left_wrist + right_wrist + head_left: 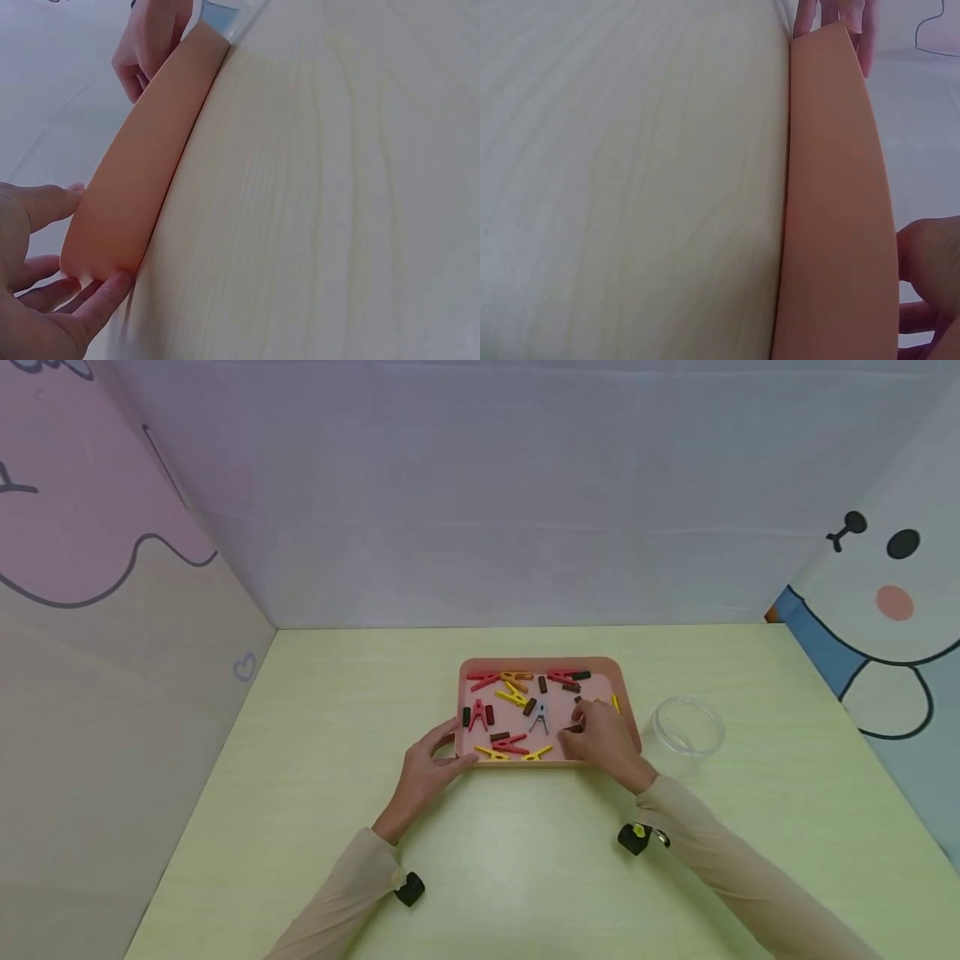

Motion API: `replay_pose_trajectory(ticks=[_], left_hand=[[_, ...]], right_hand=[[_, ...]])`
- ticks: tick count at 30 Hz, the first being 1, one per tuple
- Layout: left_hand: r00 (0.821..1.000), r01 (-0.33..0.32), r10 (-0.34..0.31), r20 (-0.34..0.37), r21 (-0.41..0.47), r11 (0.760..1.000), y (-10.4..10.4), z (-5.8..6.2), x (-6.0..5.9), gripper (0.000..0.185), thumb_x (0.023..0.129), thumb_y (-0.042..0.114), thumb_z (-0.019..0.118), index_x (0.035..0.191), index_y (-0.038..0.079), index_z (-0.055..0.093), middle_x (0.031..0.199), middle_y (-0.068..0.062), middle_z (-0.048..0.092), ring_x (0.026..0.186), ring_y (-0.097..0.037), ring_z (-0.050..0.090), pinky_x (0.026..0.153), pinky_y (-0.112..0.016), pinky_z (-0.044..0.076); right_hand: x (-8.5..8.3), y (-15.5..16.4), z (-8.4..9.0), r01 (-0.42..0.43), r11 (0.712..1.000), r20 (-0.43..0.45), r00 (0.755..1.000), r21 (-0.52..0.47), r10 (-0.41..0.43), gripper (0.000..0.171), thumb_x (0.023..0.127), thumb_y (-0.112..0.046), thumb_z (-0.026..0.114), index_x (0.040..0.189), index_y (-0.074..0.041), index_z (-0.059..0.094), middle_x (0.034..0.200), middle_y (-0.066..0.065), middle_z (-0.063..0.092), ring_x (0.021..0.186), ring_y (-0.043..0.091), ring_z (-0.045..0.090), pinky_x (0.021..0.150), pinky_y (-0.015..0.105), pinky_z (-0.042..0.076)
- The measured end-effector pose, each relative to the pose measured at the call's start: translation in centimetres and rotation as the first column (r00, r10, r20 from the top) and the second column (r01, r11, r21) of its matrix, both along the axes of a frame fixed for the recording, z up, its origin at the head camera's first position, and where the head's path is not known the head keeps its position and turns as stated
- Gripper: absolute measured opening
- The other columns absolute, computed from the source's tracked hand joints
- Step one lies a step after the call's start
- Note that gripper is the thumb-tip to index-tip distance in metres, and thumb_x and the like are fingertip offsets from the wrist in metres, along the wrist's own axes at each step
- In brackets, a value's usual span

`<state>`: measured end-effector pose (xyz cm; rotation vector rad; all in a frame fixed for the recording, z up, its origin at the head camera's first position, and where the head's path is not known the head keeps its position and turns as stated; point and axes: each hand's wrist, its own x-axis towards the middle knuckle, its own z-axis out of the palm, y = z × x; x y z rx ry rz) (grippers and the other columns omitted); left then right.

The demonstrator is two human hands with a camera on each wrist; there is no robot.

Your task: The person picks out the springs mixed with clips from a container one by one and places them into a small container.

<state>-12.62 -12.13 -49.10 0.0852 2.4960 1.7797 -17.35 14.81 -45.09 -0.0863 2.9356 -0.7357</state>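
A pink tray (547, 664) holds red, yellow and blue-grey clothespins, among them a red one (477, 714) and a blue-grey one (539, 717), mixed with small dark ridged clips. My left hand (429, 768) holds the tray's front left corner, thumb along the front wall and fingers on the left side. In the left wrist view its fingertips press the tray's outer wall (142, 165). My right hand (603, 739) reaches over the right part of the tray, fingers curled down, with a small dark brown clip (575, 728) between thumb and fingers. The tray wall hides those fingertips in the right wrist view.
A clear round container (688, 727) stands on the table just right of the tray. The pale wooden table (337, 693) ends at a light back wall, with printed cartoon panels on both sides. Another dark clip (542, 684) lies near the tray's far side.
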Motion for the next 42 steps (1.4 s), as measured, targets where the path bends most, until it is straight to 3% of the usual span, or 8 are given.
replay_pose_trajectory(ticks=[4, 11, 22, 31, 38, 42], left_hand=[[1.000, 0.001, -0.001, -0.003, 0.000, 1.000, 0.0, 0.0, 0.0, 0.066, 0.081, 0.026, 0.076, 0.139, 0.013, 0.048, 0.141, -0.003, 0.046, 0.123, -0.025, 0.049, 0.084, -0.033, 0.053], [1.000, 0.001, -0.001, -0.001, 0.004, 1.000, -0.1, 0.1, 0.0, 0.066, 0.081, 0.027, 0.076, 0.139, 0.014, 0.048, 0.141, -0.003, 0.046, 0.123, -0.024, 0.049, 0.084, -0.033, 0.053], [1.000, -0.003, 0.003, -0.001, 0.002, 1.000, 0.1, 0.5, 0.4, 0.065, 0.081, 0.027, 0.076, 0.139, 0.014, 0.048, 0.141, -0.003, 0.046, 0.123, -0.023, 0.049, 0.084, -0.032, 0.053], [1.000, -0.008, 0.008, -0.002, -0.003, 1.000, 0.1, 0.8, 0.7, 0.066, 0.081, 0.026, 0.076, 0.139, 0.013, 0.048, 0.140, -0.003, 0.047, 0.121, -0.024, 0.050, 0.082, -0.031, 0.053], [1.000, -0.010, 0.010, -0.006, 0.000, 1.000, 0.2, 0.9, 0.8, 0.066, 0.081, 0.026, 0.076, 0.139, 0.013, 0.048, 0.141, -0.005, 0.047, 0.121, -0.025, 0.050, 0.083, -0.034, 0.053], [1.000, -0.012, 0.012, -0.008, 0.000, 1.000, 0.1, 0.8, 0.8, 0.065, 0.081, 0.025, 0.076, 0.139, 0.014, 0.049, 0.140, -0.004, 0.048, 0.121, -0.024, 0.050, 0.083, -0.033, 0.053]], right_hand=[[0.0, 0.0, -0.1, -0.018, 1.000, -0.030, 0.999, -0.013, 0.018, 0.018, 0.079, -0.015, 0.074, 0.085, 0.000, 0.064, 0.078, 0.010, 0.059, 0.075, 0.023, 0.050, 0.065, 0.033, 0.046], [0.0, -0.2, 0.1, -0.014, 0.999, 0.000, 1.000, -0.049, 0.014, 0.011, 0.079, -0.008, 0.072, 0.086, 0.000, 0.069, 0.080, 0.010, 0.064, 0.076, 0.022, 0.054, 0.069, 0.034, 0.052], [0.3, 0.3, 0.6, 0.006, 0.995, 0.002, 1.000, -0.098, -0.005, 0.015, 0.079, -0.006, 0.072, 0.092, 0.002, 0.070, 0.083, 0.010, 0.064, 0.076, 0.022, 0.055, 0.067, 0.032, 0.052], [1.2, 0.7, 1.5, -0.065, 0.995, -0.156, 0.986, -0.073, 0.053, 0.013, 0.076, -0.005, 0.074, 0.087, 0.002, 0.072, 0.085, 0.012, 0.063, 0.076, 0.023, 0.058, 0.065, 0.036, 0.050], [1.9, 1.0, 2.3, -0.102, 0.979, -0.194, 0.979, -0.178, 0.067, 0.016, 0.076, -0.001, 0.072, 0.090, 0.007, 0.070, 0.090, 0.017, 0.062, 0.076, 0.026, 0.060, 0.068, 0.040, 0.054], [2.1, 1.2, 2.6, -0.113, 0.977, -0.200, 0.977, -0.183, 0.076, 0.016, 0.076, 0.000, 0.073, 0.091, 0.007, 0.070, 0.092, 0.017, 0.062, 0.076, 0.026, 0.062, 0.069, 0.040, 0.055]])
